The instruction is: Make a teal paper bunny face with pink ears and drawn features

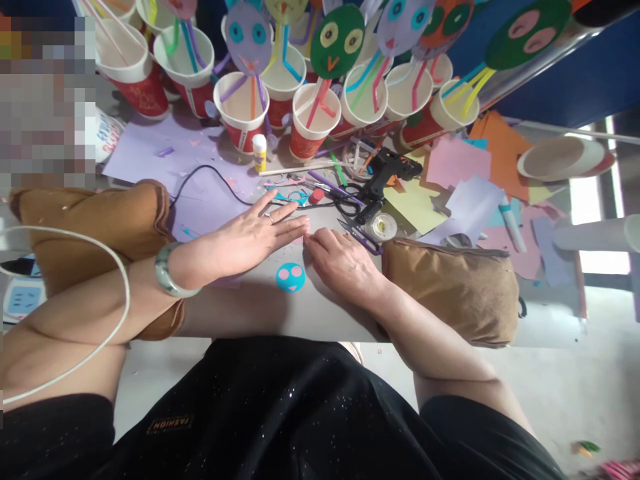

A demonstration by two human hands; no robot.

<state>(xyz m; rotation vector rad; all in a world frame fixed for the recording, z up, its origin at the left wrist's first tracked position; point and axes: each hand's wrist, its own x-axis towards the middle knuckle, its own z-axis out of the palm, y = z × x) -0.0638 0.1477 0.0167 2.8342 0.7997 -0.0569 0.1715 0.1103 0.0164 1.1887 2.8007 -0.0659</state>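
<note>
Two hands are coming close at the fingertips over the table [215, 313], and I am watching them from far away, with twelve o'clock pointing away from the body. My left hand [245, 241] is lying flat with its fingers spread, pointing to about two o'clock. My right hand [347, 265] is curling its fingers in, pointing to about ten. I cannot tell if its fingers are pinching something small.

A little round blue face [291, 283] is lying on the table near seven o'clock from the fingertips, and neither hand is holding it. It is sitting nearer to my right hand, just beside its edge. Being round, it is showing no long side; its pink eyes are facing twelve and its pink triangle is sitting at six.

A glue stick [260, 161] is standing at eleven o'clock from the fingertips, and a black glue gun [384, 175] is lying at two. Red and white cups [306, 141] are standing behind, around twelve.
</note>
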